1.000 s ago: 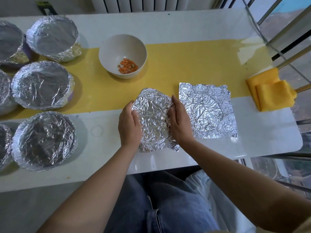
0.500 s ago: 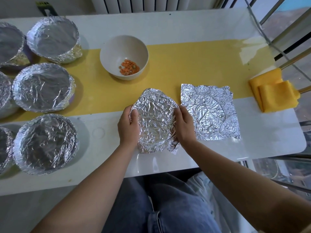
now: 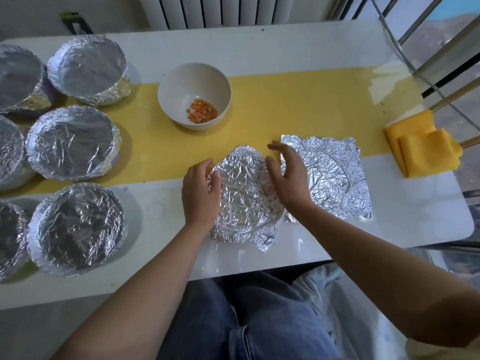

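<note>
Now our left hand (image 3: 200, 193) grips the 9 o'clock edge of the foil (image 3: 244, 196), lying at 5 o'clock from the bowl (image 3: 176, 92); our right hand (image 3: 288, 183) hovers, fingers spread, over its 3 o'clock edge. We should lift lightly by both edges, keeping it cupped.

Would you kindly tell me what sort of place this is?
Likely a home kitchen or dining spot: a white table by a radiator, foil-covered bowls, and a bowl of diced vegetables.

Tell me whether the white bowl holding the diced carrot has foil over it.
No, the white bowl stands uncovered, its diced carrot in plain sight with no foil across the rim.
</note>
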Demonstrator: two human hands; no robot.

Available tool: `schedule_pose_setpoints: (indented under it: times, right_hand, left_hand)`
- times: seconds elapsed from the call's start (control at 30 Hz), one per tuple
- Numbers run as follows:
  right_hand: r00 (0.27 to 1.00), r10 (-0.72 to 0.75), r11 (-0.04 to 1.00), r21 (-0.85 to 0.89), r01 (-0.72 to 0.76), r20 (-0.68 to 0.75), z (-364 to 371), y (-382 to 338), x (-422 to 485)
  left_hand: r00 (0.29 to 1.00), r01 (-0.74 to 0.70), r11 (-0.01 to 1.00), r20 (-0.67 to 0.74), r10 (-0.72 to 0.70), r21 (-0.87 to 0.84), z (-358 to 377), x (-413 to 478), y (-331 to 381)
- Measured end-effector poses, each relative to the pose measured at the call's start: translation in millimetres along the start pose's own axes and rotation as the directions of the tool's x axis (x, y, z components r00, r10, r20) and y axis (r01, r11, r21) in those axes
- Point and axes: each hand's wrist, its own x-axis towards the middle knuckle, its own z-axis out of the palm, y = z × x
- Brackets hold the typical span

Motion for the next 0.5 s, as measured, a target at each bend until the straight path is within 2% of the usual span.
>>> schedule_pose_setpoints:
  times: [0.1,0.2,0.27,0.4,0.5]
  right_hand:
    - [0.957,-0.257,0.961,-0.071,0.268,0.132,8,-13,19]
    - [0.871,-0.401,0.885,-0.125,0.448,0.284,24,-14,26]
    - [0.867,-0.394,0.883,-0.136,0.449,0.305,31,-11,25]
    - [0.908,-0.363,0.914,-0.108,0.39,0.207,32,-9,24]
    - [0.932,-0.309,0.94,-0.092,0.33,0.188,34,-12,27]
  left_hand:
    - [0.998,-0.05,0.999,-0.024,0.05,0.015,0,-6,-1]
    - [0.997,-0.074,0.997,-0.006,0.074,0.017,5,-8,-5]
    - [0.998,-0.058,0.998,-0.01,0.058,0.018,7,-9,-7]
    - [0.999,-0.039,0.999,-0.034,0.039,0.001,12,-9,-11]
    - [0.999,-0.025,1.0,-0.048,0.025,-0.001,13,-9,-12]
